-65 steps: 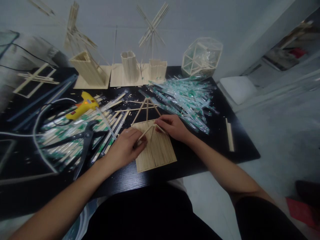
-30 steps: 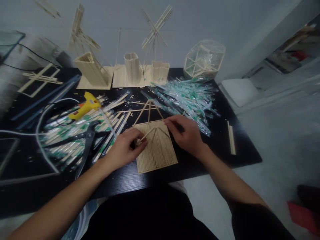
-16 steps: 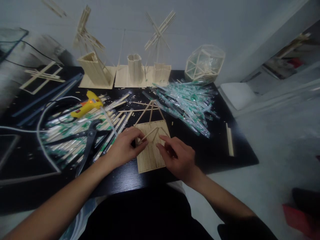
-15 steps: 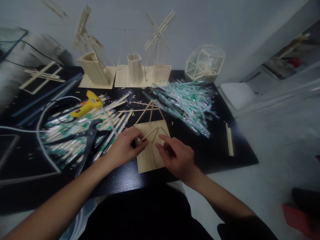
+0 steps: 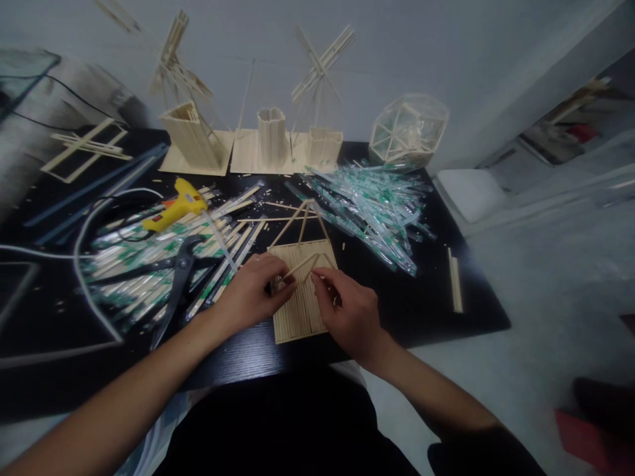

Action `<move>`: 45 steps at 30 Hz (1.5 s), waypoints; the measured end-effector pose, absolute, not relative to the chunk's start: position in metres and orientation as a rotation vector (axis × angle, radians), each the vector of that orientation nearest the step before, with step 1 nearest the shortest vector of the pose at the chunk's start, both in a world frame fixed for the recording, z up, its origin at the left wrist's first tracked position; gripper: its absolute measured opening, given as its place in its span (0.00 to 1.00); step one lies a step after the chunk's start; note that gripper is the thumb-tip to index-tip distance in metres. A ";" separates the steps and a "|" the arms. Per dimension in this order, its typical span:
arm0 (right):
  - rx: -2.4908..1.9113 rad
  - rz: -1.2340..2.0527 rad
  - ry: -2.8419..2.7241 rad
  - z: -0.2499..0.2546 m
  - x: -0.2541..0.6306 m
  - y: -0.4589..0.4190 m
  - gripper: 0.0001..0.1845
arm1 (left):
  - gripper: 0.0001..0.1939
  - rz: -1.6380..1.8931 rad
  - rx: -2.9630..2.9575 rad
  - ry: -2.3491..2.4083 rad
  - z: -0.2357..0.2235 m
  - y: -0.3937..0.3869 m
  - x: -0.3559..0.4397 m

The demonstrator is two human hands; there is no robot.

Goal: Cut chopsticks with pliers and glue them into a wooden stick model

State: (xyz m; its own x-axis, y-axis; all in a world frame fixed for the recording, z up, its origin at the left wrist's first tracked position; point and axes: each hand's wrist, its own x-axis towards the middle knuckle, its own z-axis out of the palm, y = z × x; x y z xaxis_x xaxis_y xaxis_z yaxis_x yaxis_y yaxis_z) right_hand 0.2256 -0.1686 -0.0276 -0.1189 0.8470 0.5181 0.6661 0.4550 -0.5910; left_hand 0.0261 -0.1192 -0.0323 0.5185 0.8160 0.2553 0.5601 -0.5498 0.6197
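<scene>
Pliers (image 5: 183,262) lie at left on wrapped sticks (image 5: 127,291), nearer than a yellow glue gun (image 5: 181,203). At centre, the left hand (image 5: 253,287) has thumb and fingers closed on the left leg of a small stick frame (image 5: 300,266), which peaks above a slatted wooden panel (image 5: 298,322). Right of it, the right hand (image 5: 351,316) has thumb and forefinger nearly together at another leg; whether they grip it, I cannot tell. Light pressure, with the left leg steady, would probably spare the peak strain.
</scene>
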 end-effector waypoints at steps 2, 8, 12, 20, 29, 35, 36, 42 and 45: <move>-1.298 0.272 -1.846 -0.028 0.225 -0.168 0.06 | 0.07 0.731 2.305 1.124 -0.032 -0.120 0.027; -1.318 0.276 -1.848 -0.029 0.225 -0.167 0.05 | 0.07 0.728 2.303 1.127 -0.034 -0.120 0.027; -1.322 0.259 -1.863 -0.031 0.226 -0.167 0.05 | 0.08 0.738 2.308 1.117 -0.034 -0.120 0.026; -1.340 0.276 -1.865 -0.034 0.230 -0.170 0.04 | 0.05 0.777 2.326 1.118 -0.031 -0.122 0.027; -1.383 0.411 -1.858 -0.039 0.235 -0.179 0.04 | 0.13 0.888 2.272 1.176 -0.037 -0.124 0.025; -1.351 0.444 -1.830 -0.038 0.235 -0.182 0.04 | 0.21 1.039 2.217 1.184 -0.033 -0.128 0.023; -1.346 0.462 -1.825 -0.037 0.235 -0.182 0.04 | 0.21 1.071 2.208 1.187 -0.032 -0.128 0.023; -1.299 0.631 -1.852 -0.029 0.239 -0.187 0.06 | 0.16 1.211 2.181 1.221 -0.027 -0.129 0.019; -1.274 0.699 -1.865 -0.026 0.242 -0.189 0.08 | 0.15 1.195 2.193 1.215 -0.027 -0.129 0.019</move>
